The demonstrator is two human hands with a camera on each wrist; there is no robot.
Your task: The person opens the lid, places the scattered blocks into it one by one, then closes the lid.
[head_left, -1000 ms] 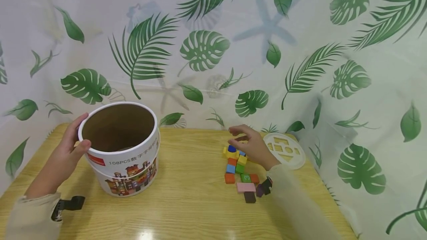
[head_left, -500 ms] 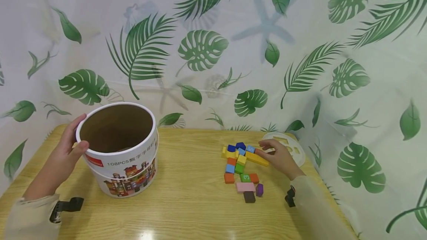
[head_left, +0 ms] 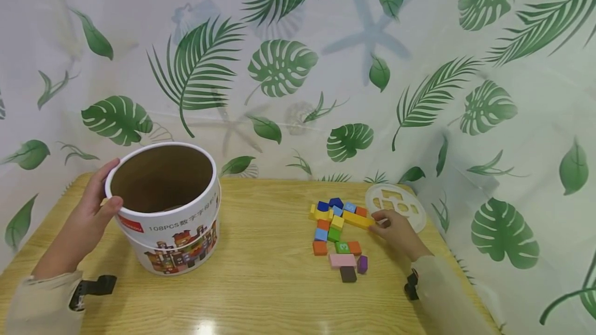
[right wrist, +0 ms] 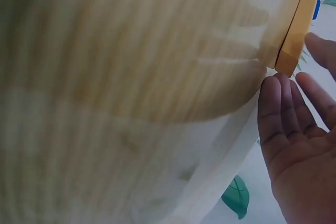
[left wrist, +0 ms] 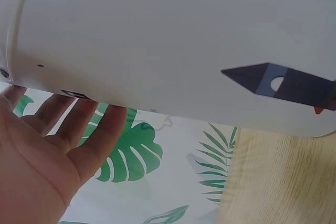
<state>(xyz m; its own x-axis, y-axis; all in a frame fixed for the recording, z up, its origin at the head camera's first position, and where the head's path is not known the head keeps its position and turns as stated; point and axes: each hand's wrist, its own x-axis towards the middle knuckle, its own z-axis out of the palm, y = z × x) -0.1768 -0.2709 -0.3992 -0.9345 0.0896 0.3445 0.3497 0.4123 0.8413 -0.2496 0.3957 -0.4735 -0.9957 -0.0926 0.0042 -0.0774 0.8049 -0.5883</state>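
Note:
A white toy-block bucket (head_left: 163,229) with a printed label stands at the left of the table, its top uncovered. My left hand (head_left: 88,224) holds its left side near the rim, thumb on the front and fingers round the back; the left wrist view shows those fingers against the white wall (left wrist: 157,40). At the right, my right hand (head_left: 399,232) is at the near end of a long yellow block (head_left: 357,219). In the right wrist view its straight fingers meet the end of that block (right wrist: 298,32), the thumb standing apart from them.
Beside the yellow block lie several coloured blocks, among them a green one (head_left: 334,234), a pink one (head_left: 342,260), a purple one (head_left: 362,264) and a dark one (head_left: 348,274). A white cut-out lid (head_left: 375,194) rests behind the right hand. A leaf-print curtain (head_left: 288,133) hangs behind the table.
My right hand has moved right and toward me, from above the blocks to the end of the long yellow block, uncovering the blocks and the lid. The left hand and bucket stay nearly still.

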